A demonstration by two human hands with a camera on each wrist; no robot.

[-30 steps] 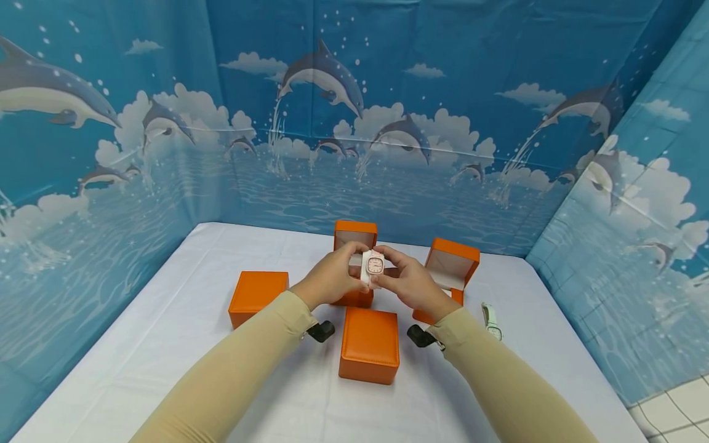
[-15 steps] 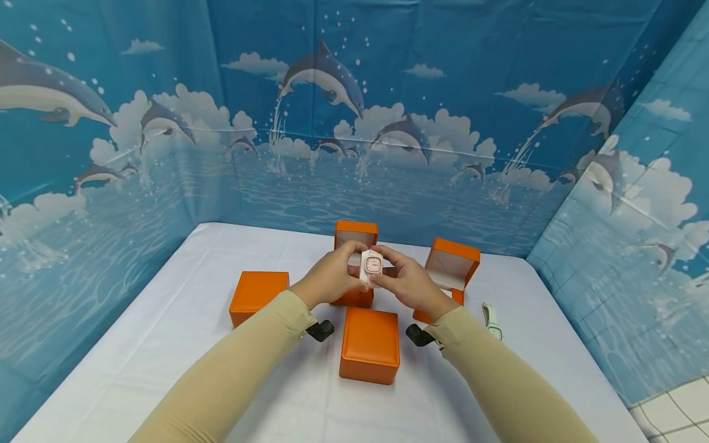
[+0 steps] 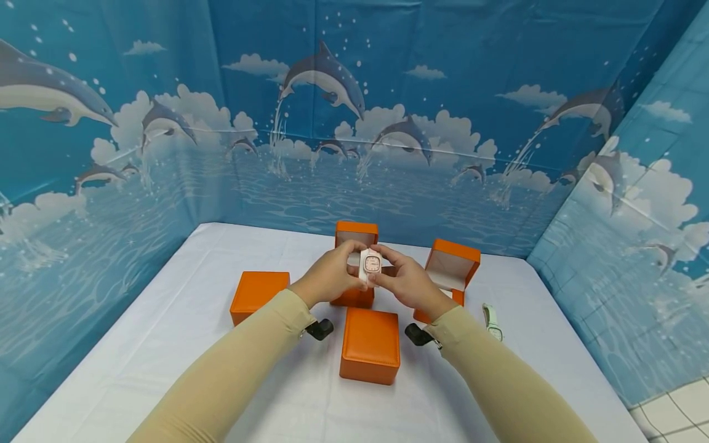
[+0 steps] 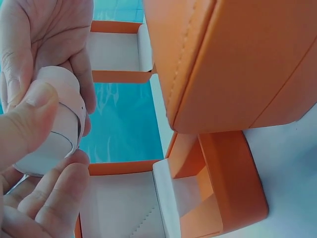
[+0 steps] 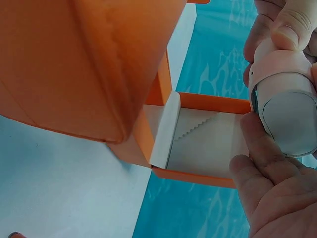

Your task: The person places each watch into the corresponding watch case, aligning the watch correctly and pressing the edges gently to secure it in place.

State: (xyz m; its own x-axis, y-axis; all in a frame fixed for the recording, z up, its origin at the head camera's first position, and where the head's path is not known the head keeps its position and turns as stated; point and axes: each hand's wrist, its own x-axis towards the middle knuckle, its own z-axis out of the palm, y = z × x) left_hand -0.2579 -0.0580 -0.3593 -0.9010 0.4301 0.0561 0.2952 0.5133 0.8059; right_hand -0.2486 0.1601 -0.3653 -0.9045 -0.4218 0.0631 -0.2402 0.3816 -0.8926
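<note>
Both hands hold a pale pink wristwatch (image 3: 372,264) wrapped round a white watch cushion (image 4: 49,131), dial toward the head camera. My left hand (image 3: 328,275) grips it from the left, and my right hand (image 3: 411,281) pinches its right side between thumb and fingers. In the right wrist view, the pink strap (image 5: 280,63) circles the cushion, whose rounded end faces that camera. Behind and below the hands, an orange watch box (image 3: 356,230) stands with its lid up; the hands hide part of its base.
Closed orange boxes stand at left (image 3: 259,292) and front centre (image 3: 370,344). Another open orange box (image 3: 454,261) is at right, partly behind my right hand. A pale green watch (image 3: 492,322) lies on the white-covered table (image 3: 443,394). A dolphin-print curtain (image 3: 354,178) rises behind.
The watch on its cushion has shifted very slightly left and turned a touch in the hands. Both hands keep their hold, and the boxes and the green watch have not moved.
</note>
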